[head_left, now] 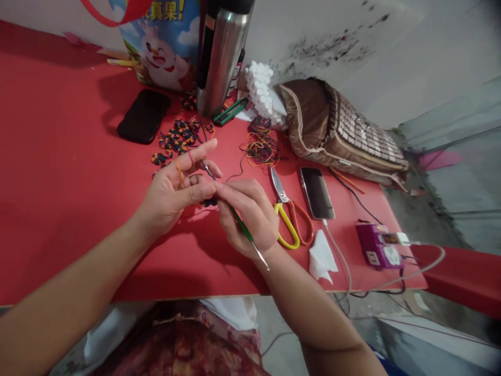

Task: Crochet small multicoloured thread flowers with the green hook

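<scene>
My right hand (250,214) is closed round a crochet hook (243,225) with a green grip and metal ends. Its front end meets the work by my left fingertips. My left hand (176,188) pinches a small dark crocheted piece (210,201) between thumb and finger, mostly hidden by the fingers. Orange and reddish yarn wraps round its raised fingers. A dark strand runs back to a loose tangle of multicoloured yarn (262,149). Several small knotted yarn pieces (180,136) in dark, orange and green lie just beyond my left hand.
Scissors (287,209) and a charging phone (317,192) lie to the right, near a crumpled tissue (323,256) and a purple power block (378,245). Behind stand a steel flask (225,57), a green-handled cutter (230,112), a brown cushion (344,125) and a black phone (144,116).
</scene>
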`<action>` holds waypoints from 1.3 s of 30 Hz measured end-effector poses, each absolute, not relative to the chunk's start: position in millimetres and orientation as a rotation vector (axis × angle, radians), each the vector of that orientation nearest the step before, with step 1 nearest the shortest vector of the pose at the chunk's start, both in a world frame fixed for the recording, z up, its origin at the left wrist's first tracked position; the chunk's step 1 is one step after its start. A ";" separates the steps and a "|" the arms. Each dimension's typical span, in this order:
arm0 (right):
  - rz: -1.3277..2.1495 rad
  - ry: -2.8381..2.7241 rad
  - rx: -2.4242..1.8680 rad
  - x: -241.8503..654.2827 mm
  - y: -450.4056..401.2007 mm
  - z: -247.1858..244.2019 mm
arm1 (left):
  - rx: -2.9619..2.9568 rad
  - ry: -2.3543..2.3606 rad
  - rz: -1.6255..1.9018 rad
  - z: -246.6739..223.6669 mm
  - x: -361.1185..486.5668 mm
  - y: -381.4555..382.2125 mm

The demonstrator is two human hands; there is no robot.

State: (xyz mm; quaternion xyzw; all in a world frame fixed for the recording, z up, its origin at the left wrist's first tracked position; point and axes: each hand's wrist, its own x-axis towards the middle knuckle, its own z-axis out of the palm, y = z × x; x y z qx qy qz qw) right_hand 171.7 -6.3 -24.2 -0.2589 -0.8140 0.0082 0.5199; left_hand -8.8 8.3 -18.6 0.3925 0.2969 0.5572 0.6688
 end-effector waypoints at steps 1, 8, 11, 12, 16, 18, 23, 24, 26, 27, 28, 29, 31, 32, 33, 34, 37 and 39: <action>0.026 -1.944 -0.635 171.9 -5.5 -25.2 | 0.878 0.677 1.266 -18.8 -8.9 8.6; 0.050 -1.932 -0.685 172.0 -3.2 -30.5 | 0.819 0.715 1.261 -22.2 -10.7 8.2; 0.029 -1.935 -0.678 171.8 -3.3 -30.6 | 0.777 0.696 1.256 -19.0 -10.3 7.8; 0.028 -1.930 -0.682 171.7 -3.4 -30.4 | 0.764 0.687 1.262 -17.0 -10.0 7.9; 0.025 -1.923 -0.682 171.2 -4.2 -28.5 | 0.722 0.693 1.320 -9.8 -10.5 10.8; 0.004 -1.910 -0.677 171.3 -4.2 -28.1 | 0.700 0.741 1.322 -8.5 -11.8 12.9; -0.063 -1.789 -0.751 177.3 1.4 -32.6 | 0.815 0.808 1.275 -10.0 -13.3 16.3; -0.061 -1.758 -0.767 179.5 3.3 -33.8 | 0.843 0.826 1.266 -10.3 -13.3 16.9; -0.053 -1.697 -0.785 183.9 6.7 -34.9 | 0.837 0.822 1.212 -10.8 -14.1 18.6; -0.054 -1.675 -0.791 185.8 7.9 -34.4 | 0.806 0.794 1.177 -11.1 -15.0 19.8; -0.067 -1.662 -0.787 187.3 8.8 -33.1 | 0.770 0.764 1.156 -11.4 -16.2 21.1; -0.084 -1.657 -0.785 188.3 9.2 -31.2 | 0.737 0.737 1.151 -11.9 -17.7 22.5; -0.120 -1.650 -0.796 188.9 9.3 -27.0 | 0.682 0.702 1.178 -13.3 -21.1 24.9; -0.128 -1.636 -0.818 188.6 9.4 -25.3 | 0.660 0.687 1.191 -14.3 -23.0 25.9; -0.138 -1.612 -0.833 188.2 9.8 -24.3 | 0.646 0.673 1.189 -15.3 -24.9 26.8; -0.147 -1.583 -0.850 187.9 10.4 -23.9 | 0.644 0.658 1.170 -16.2 -26.9 27.5; -0.186 -1.514 -0.865 188.0 14.1 -25.7 | 0.684 0.649 1.065 -17.4 -32.8 28.7; -0.223 -1.512 -0.880 189.0 16.4 -26.5 | 0.693 0.656 1.014 -15.6 -36.2 29.0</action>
